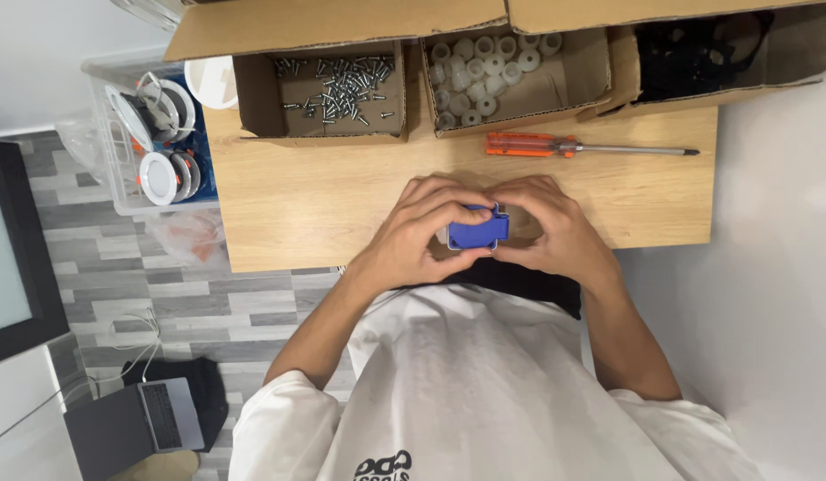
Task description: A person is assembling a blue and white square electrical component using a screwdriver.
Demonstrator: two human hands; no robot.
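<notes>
I see both hands meeting at the middle of the frame, just above the near edge of the tabletop point(341, 214). My left hand point(422, 236) and right hand point(555, 227) close around a small blue part point(478, 227) from either side; each grip is narrow and holding that part, fingers curled over its top and thumbs under it. A pale piece shows at the part's left edge, mostly hidden by my fingers, so I cannot tell what it is.

Above the hands, an orange-handled screwdriver point(555, 145) lies flat on the tabletop, its tip pointing to the right of the frame, well apart from both hands. Along the top of the frame stand three open cardboard boxes: the left box point(252, 98) holds loose screws point(346, 85), the middle box point(591, 71) holds white rings point(484, 67), and the right box point(787, 53) holds black parts point(689, 49) I cannot make out.

At the upper left, beside the tabletop, a clear bin point(105, 178) holds round white fittings point(159, 178). At the lower left a laptop point(132, 428) lies on the floor
</notes>
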